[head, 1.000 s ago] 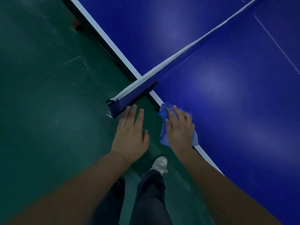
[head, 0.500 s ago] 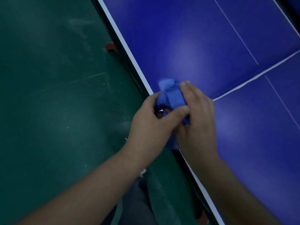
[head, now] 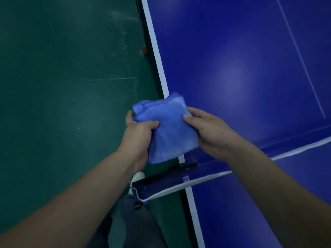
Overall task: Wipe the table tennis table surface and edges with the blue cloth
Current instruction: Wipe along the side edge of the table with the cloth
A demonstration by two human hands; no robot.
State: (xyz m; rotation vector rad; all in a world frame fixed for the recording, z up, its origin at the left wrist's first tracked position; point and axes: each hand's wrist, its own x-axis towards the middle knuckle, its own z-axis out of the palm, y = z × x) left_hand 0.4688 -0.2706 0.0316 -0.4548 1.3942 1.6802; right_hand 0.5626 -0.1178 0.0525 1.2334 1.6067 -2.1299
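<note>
Blue cloth [head: 170, 129]: folded, held above the surface [head: 232, 59] edge
Left hand [head: 138, 135]: grips its left side
Right hand [head: 209, 131]: pinches its right side

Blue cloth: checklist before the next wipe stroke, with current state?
1. Grip on the blue cloth: ok. The left hand grips its left side and the right hand pinches its right side.
2. Cloth folded into a pad: ok. Stacked layers show at its top edge.
3. Cloth in contact with the table: not ok. It looks held up over the white edge line, not pressed flat.
4. Gap to the net: cannot tell. The net post sits just below the cloth in this view.
5. Cloth clean enough: cannot tell. The light is dim.
</note>
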